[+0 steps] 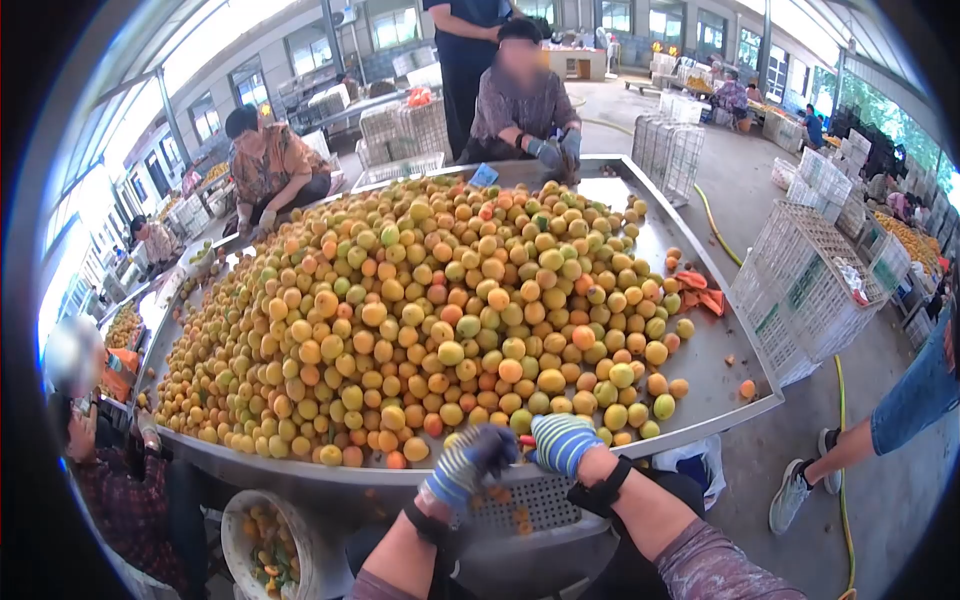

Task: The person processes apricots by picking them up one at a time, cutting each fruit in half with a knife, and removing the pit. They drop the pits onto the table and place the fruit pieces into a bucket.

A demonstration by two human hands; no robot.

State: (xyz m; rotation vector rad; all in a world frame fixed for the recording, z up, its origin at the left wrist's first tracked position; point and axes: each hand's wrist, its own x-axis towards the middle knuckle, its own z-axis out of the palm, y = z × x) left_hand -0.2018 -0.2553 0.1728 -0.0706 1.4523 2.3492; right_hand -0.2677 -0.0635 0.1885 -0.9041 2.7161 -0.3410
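Observation:
A heap of yellow-orange apricots [440, 310] covers the metal sorting table [735, 385] in front of me. My left hand [472, 464], in a striped glove with dark fingers, is at the table's near edge; motion smears its fingers. Beside it, my right hand [562, 444] wears a blue, white and yellow striped glove and is closed. A small red thing [527, 440] sticks out from the right hand's fingers toward the left hand; its kind does not show. Below both hands is a grey perforated crate [540, 502] with orange bits in it.
A white bucket [236, 545] of fruit and leaves stands at lower left. An orange cloth [700, 293] lies on the table's right side. Stacked white crates [810, 280] stand to the right. Other people work around the table, and someone's leg [880, 430] is at right.

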